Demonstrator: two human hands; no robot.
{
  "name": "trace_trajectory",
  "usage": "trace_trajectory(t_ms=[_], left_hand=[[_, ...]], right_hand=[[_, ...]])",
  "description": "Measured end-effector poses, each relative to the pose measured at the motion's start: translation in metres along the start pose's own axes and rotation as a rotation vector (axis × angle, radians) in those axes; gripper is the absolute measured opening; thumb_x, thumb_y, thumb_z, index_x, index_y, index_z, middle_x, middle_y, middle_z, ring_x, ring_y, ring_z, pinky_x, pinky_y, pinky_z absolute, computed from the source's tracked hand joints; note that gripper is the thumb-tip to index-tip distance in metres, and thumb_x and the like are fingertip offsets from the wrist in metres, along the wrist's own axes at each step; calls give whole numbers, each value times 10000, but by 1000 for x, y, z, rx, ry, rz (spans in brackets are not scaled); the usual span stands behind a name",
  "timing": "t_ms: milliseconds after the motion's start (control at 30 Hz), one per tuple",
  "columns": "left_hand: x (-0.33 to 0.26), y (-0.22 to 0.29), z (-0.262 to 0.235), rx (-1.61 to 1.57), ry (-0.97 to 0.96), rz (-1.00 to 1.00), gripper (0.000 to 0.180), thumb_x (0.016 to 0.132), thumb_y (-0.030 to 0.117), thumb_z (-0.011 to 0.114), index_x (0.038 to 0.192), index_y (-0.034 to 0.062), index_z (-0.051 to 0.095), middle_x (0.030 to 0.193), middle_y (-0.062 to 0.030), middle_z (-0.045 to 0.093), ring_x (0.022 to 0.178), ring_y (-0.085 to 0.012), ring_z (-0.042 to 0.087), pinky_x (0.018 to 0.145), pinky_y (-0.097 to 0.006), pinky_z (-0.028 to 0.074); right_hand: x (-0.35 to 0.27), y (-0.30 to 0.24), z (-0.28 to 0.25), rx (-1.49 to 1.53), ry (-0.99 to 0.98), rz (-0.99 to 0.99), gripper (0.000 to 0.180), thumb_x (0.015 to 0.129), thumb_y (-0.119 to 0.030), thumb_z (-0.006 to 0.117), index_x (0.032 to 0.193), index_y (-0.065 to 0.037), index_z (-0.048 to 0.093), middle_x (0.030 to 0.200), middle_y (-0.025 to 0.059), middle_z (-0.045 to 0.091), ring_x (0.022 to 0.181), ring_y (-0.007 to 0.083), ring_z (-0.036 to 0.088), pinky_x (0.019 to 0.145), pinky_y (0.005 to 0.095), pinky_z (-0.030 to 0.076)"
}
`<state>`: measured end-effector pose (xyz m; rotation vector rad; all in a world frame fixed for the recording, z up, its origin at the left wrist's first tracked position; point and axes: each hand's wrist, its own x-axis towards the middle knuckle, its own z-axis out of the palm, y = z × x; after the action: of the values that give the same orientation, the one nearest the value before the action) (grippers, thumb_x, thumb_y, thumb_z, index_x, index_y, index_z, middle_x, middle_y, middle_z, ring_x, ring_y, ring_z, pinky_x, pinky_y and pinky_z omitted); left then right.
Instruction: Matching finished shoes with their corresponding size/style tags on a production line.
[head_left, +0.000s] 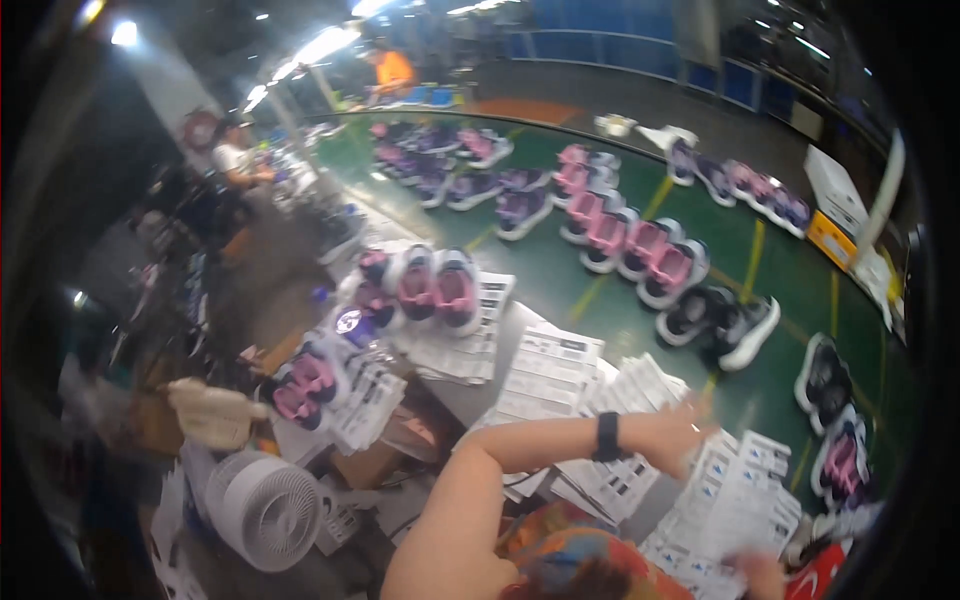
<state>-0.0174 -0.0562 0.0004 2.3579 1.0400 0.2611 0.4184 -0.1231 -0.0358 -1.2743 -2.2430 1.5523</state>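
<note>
My left hand is hovering spread over printed sheets; right hand pinching one; many stacks seemingly remaining.

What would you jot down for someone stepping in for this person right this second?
Left hand: stretched across the body to the right, over the printed label sheets; blurred, so grip cannot be told. A black wristband is on that arm.
Right hand: low at the frame's edge, at a sheet in the same spread; grip unclear.
Things: more sheet stacks lie fanned on the table, pink and purple shoes stand on some. Rows of shoes run along the green surface beyond.
Done: many sheets laid out. Left: the shoes on the green surface have no sheets under them.
</note>
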Motion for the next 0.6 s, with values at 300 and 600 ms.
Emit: trace_trajectory(t_ms=[300,600], left_hand=[[5,16,-6,-281,-6,-66,764,887,429,671,1471,60,346,1492,-361,267,1396,-474,290,1135,-431,298],[-6,24,-21,-434,-145,-71,698,891,403,664,1430,35,415,1448,-311,397,1357,-426,393,1111,-426,337]], right_hand=[[263,60,-171,-1044,967,477,826,647,-485,785,1364,-213,476,1242,154,477,1187,378,457,911,579,375],[241,71,-252,-564,715,630,620,656,-576,744,951,-31,735,949,190,716,913,328,689,810,393,521]])
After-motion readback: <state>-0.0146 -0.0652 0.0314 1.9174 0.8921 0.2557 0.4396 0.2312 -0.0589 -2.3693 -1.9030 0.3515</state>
